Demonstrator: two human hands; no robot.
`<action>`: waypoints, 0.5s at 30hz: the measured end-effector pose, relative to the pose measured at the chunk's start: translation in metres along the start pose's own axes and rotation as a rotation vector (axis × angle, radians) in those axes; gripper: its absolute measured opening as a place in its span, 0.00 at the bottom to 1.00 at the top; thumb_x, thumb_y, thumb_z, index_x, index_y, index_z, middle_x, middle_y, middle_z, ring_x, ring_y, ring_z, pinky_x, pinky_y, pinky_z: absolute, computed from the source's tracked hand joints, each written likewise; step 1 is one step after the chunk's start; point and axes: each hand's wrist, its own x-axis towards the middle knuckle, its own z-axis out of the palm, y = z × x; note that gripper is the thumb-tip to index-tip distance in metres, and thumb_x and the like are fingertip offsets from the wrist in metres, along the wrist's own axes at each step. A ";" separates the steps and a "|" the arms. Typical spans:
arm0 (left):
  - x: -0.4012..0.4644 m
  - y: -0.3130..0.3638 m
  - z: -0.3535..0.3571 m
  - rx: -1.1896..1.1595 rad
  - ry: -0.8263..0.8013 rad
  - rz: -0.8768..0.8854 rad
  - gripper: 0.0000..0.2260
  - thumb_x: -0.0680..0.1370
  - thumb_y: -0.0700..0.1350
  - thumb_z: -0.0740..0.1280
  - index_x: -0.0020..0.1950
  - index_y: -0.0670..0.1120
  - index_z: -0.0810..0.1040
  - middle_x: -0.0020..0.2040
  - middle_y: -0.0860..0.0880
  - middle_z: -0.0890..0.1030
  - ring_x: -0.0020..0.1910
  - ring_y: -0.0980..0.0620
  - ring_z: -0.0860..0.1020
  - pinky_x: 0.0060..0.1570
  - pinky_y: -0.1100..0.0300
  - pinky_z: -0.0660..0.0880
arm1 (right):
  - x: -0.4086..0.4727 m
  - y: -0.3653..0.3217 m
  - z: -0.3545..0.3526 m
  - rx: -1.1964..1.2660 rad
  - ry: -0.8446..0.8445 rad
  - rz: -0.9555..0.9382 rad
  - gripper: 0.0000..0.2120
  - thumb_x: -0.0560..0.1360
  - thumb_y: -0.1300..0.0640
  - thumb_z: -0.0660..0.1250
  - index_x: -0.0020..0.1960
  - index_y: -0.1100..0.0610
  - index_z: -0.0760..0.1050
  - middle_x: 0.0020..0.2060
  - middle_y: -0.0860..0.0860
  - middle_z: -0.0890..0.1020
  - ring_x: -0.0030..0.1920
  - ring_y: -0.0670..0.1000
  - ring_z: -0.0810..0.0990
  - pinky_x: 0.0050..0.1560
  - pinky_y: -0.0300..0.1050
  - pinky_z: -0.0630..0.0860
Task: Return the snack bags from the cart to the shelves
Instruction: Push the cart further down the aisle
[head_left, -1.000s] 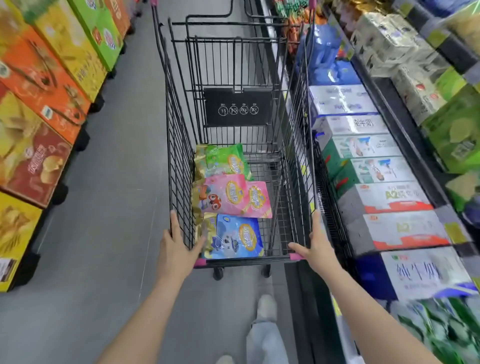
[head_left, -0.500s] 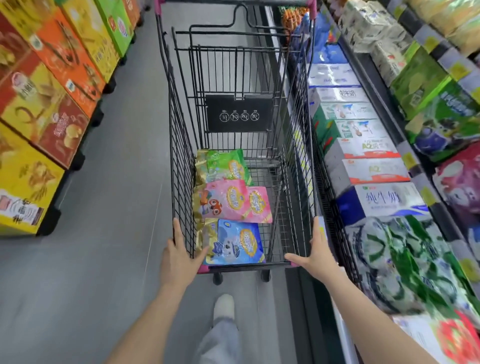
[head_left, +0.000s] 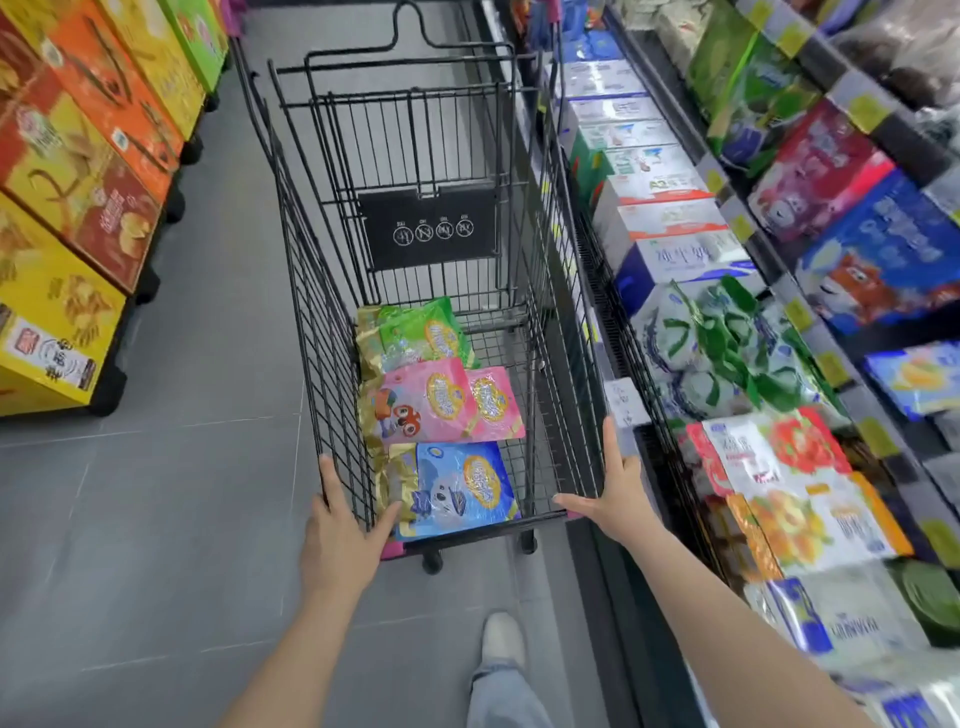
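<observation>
A black wire cart (head_left: 317, 322) stands in the aisle in front of me. Several snack bags lie flat on its floor: a green bag (head_left: 415, 335) farthest, two pink bags (head_left: 441, 402) in the middle, a blue bag (head_left: 457, 488) nearest. My left hand (head_left: 340, 535) grips the cart's near left corner, thumb inside the rim. My right hand (head_left: 618, 488) grips the near right corner. The shelves (head_left: 883, 130) with bagged snacks run along the right.
Milk cartons (head_left: 670, 218) and snack packs (head_left: 727, 353) fill the lower right shelf close beside the cart. Stacked orange, red and yellow boxes (head_left: 78, 187) on wheeled bases line the left. Grey floor (head_left: 208, 364) lies between. My shoe (head_left: 501, 636) is behind the cart.
The cart and I have moved forward along the aisle; the shelf goods and left boxes slid toward me. Both hands kept their hold on the cart. The bags stayed in place.
</observation>
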 end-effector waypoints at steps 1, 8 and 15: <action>-0.017 -0.010 0.000 0.000 0.008 0.010 0.46 0.70 0.63 0.66 0.77 0.48 0.41 0.56 0.36 0.71 0.51 0.35 0.75 0.43 0.46 0.74 | -0.018 0.007 0.007 -0.017 0.013 0.004 0.59 0.63 0.49 0.78 0.74 0.44 0.35 0.66 0.63 0.61 0.63 0.60 0.69 0.64 0.49 0.66; -0.137 -0.077 -0.004 0.010 -0.039 0.014 0.47 0.70 0.64 0.65 0.76 0.48 0.38 0.62 0.37 0.69 0.55 0.35 0.74 0.47 0.46 0.73 | -0.143 0.065 0.049 -0.067 0.032 0.028 0.58 0.65 0.46 0.76 0.73 0.42 0.32 0.67 0.64 0.61 0.62 0.61 0.70 0.62 0.50 0.69; -0.267 -0.128 0.000 0.045 -0.065 -0.001 0.48 0.70 0.65 0.64 0.76 0.47 0.37 0.61 0.36 0.69 0.52 0.35 0.75 0.45 0.47 0.73 | -0.261 0.130 0.072 -0.062 0.017 0.021 0.58 0.64 0.45 0.76 0.72 0.39 0.30 0.67 0.64 0.62 0.60 0.61 0.72 0.63 0.52 0.69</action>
